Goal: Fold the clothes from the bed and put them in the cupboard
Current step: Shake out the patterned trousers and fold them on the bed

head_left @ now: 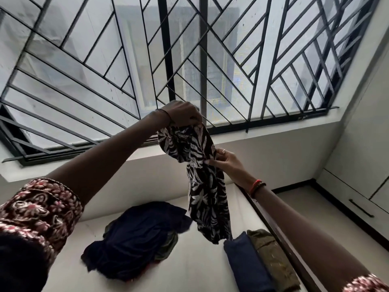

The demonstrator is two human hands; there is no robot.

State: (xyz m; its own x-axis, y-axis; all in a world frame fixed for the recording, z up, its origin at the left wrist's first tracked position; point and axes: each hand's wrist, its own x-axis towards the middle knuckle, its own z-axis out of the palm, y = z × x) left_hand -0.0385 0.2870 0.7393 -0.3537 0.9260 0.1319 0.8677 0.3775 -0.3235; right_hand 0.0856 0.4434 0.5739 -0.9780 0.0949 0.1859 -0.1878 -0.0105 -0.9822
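A black garment with a white leaf print (202,186) hangs in the air above the bed (189,268). My left hand (183,113) grips its bunched top, raised in front of the window. My right hand (226,160) pinches the cloth lower down at its right edge. The garment's loose end dangles just above the mattress. A heap of unfolded dark blue and olive clothes (139,239) lies on the bed to the left. Two folded pieces, a navy one (244,264) and an olive one (271,258), lie side by side at the bed's right edge.
A large window with black metal grilles (189,60) fills the wall behind the bed. A dark wooden bed rail (282,234) runs along the right side. White cupboard doors with a black handle (361,208) stand at the far right, with floor between them and the bed.
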